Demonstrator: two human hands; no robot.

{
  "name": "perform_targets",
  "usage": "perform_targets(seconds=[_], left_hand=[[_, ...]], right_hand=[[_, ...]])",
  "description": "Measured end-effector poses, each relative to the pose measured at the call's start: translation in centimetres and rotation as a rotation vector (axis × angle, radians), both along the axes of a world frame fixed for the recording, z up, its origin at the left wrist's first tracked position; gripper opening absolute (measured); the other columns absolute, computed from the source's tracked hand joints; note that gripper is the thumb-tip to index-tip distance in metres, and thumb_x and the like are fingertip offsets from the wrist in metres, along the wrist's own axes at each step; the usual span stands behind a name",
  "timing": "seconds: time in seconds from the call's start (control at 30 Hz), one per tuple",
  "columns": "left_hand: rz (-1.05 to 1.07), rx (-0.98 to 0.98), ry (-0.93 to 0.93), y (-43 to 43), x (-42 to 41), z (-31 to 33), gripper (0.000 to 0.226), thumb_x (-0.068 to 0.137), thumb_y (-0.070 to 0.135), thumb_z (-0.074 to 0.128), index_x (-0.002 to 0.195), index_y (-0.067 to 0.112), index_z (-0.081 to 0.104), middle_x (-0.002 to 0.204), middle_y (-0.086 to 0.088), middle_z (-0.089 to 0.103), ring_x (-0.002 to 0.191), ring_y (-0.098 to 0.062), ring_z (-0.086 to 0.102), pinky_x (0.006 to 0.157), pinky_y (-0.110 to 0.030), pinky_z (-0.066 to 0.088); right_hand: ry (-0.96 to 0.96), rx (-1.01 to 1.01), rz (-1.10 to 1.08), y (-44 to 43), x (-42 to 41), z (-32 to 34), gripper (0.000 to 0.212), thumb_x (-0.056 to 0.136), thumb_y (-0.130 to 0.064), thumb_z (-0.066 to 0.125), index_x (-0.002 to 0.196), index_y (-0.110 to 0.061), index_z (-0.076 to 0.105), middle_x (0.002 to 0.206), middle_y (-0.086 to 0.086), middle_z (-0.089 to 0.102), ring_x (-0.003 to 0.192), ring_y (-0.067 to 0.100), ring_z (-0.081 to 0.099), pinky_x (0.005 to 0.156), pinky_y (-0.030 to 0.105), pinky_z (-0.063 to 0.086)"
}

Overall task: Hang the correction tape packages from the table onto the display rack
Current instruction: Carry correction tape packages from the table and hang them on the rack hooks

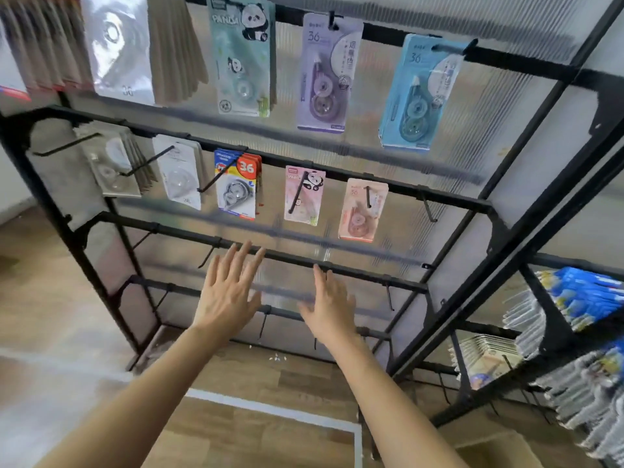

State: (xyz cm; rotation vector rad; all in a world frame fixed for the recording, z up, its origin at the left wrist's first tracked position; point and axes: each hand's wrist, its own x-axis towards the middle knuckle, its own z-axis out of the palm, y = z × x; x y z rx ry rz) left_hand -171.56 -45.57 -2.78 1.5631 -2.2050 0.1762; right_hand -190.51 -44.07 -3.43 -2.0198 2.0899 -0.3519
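Observation:
The black display rack (449, 201) fills the view. Correction tape packages hang from its hooks: a green panda pack (241, 59), a purple pack (326, 74) and a blue pack (418, 92) on the top rail. A red and blue pack (236, 187), a pink panda pack (304, 195) and a peach pack (363, 211) hang on the second rail. My left hand (229, 292) and my right hand (329, 304) are held out with straight fingers in front of the third rail, holding nothing. The table is not in view.
Clear and grey packs (179, 173) hang at the left of the second rail. The third and fourth rails carry bare hooks (390, 297). A second rack at the right holds blue and silver packs (584, 295). Wooden floor with a white line (270, 410) lies below.

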Motion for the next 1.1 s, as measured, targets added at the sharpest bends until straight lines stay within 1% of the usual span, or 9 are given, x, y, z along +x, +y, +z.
perform_targets(seconds=[0.1, 0.2, 0.33, 0.43, 0.6, 0.7, 0.87, 1.0, 1.1], left_hand=[[0.141, 0.151, -0.063, 3.5, 4.6, -3.3, 0.075, 0.089, 0.036, 0.055, 0.151, 0.021, 0.015, 0.158, -0.012, 0.013, 0.146, -0.03, 0.011, 0.116, -0.044, 0.0], [0.253, 0.231, 0.0, 8.2, 10.0, -5.2, 0.076, 0.086, 0.04, 0.061, 0.15, 0.022, 0.024, 0.157, -0.01, 0.018, 0.145, -0.031, 0.014, 0.116, -0.046, 0.003], [0.435, 0.284, 0.021, 16.1, 18.5, -6.3, 0.076, 0.09, 0.043, 0.055, 0.151, 0.026, 0.014, 0.159, -0.006, 0.01, 0.146, -0.028, 0.008, 0.116, -0.043, -0.002], [0.586, 0.307, 0.027, 23.4, 24.6, -6.2, 0.075, 0.091, 0.045, 0.051, 0.151, 0.026, 0.012, 0.159, -0.006, 0.007, 0.146, -0.028, 0.005, 0.116, -0.041, -0.004], [0.848, 0.301, 0.042, 35.6, 33.1, -5.6, 0.069, 0.088, 0.04, 0.058, 0.148, 0.02, 0.029, 0.156, -0.011, 0.021, 0.144, -0.031, 0.018, 0.115, -0.045, 0.006], [1.017, 0.317, 0.066, 42.0, 37.3, -5.8, 0.069, 0.089, 0.041, 0.056, 0.149, 0.022, 0.027, 0.157, -0.009, 0.018, 0.144, -0.028, 0.016, 0.115, -0.044, 0.005], [1.263, 0.288, 0.158, 49.8, 43.3, -5.7, 0.071, 0.089, 0.043, 0.053, 0.15, 0.026, 0.021, 0.158, -0.005, 0.012, 0.145, -0.025, 0.009, 0.115, -0.042, 0.0], [1.418, 0.273, 0.197, 54.0, 48.3, -5.6, 0.07, 0.091, 0.043, 0.049, 0.15, 0.026, 0.017, 0.158, -0.006, 0.008, 0.145, -0.025, 0.006, 0.116, -0.041, 0.0], [1.515, 0.233, 0.21, 55.3, 53.3, -5.0, 0.069, 0.091, 0.042, 0.05, 0.15, 0.026, 0.019, 0.158, -0.005, 0.008, 0.145, -0.024, 0.006, 0.115, -0.04, 0.0]], right_hand=[[0.085, 0.033, 0.116, 1.8, 4.3, -1.0, 0.076, 0.095, -0.044, 0.047, 0.152, -0.023, 0.0, 0.158, 0.012, 0.009, 0.145, 0.032, 0.01, 0.112, 0.056, 0.015], [0.093, 0.075, 0.214, 4.1, 9.2, -1.6, 0.077, 0.095, -0.043, 0.048, 0.151, -0.026, -0.001, 0.159, 0.011, 0.003, 0.145, 0.033, 0.006, 0.114, 0.057, 0.01], [0.1, 0.102, 0.343, 8.4, 17.1, -2.1, 0.076, 0.095, -0.044, 0.047, 0.152, -0.027, -0.001, 0.16, 0.01, 0.003, 0.146, 0.031, 0.002, 0.114, 0.055, 0.008], [0.088, 0.157, 0.438, 13.0, 23.9, -2.5, 0.077, 0.095, -0.045, 0.046, 0.152, -0.027, -0.002, 0.16, 0.008, 0.0, 0.146, 0.031, 0.0, 0.115, 0.054, 0.003], [0.029, 0.239, 0.639, 20.7, 35.0, -3.4, 0.075, 0.095, -0.041, 0.048, 0.152, -0.027, 0.003, 0.16, 0.007, 0.003, 0.146, 0.029, 0.002, 0.114, 0.051, 0.006], [0.045, 0.281, 0.767, 24.8, 40.5, -3.7, 0.075, 0.095, -0.044, 0.046, 0.152, -0.026, 0.001, 0.159, 0.008, 0.003, 0.146, 0.031, 0.003, 0.115, 0.051, 0.005], [0.108, 0.263, 0.971, 29.3, 50.0, -3.6, 0.072, 0.096, -0.042, 0.044, 0.152, -0.025, 0.0, 0.16, 0.008, 0.003, 0.146, 0.028, 0.0, 0.116, 0.049, 0.003], [0.131, 0.263, 1.118, 32.2, 58.5, -3.3, 0.074, 0.095, -0.039, 0.046, 0.151, -0.029, -0.001, 0.16, 0.007, 0.001, 0.146, 0.027, 0.001, 0.115, 0.047, 0.005], [0.1, 0.242, 1.21, 33.1, 65.4, -3.1, 0.073, 0.095, -0.039, 0.046, 0.152, -0.029, 0.001, 0.16, 0.007, 0.002, 0.146, 0.028, 0.0, 0.115, 0.048, 0.005]])
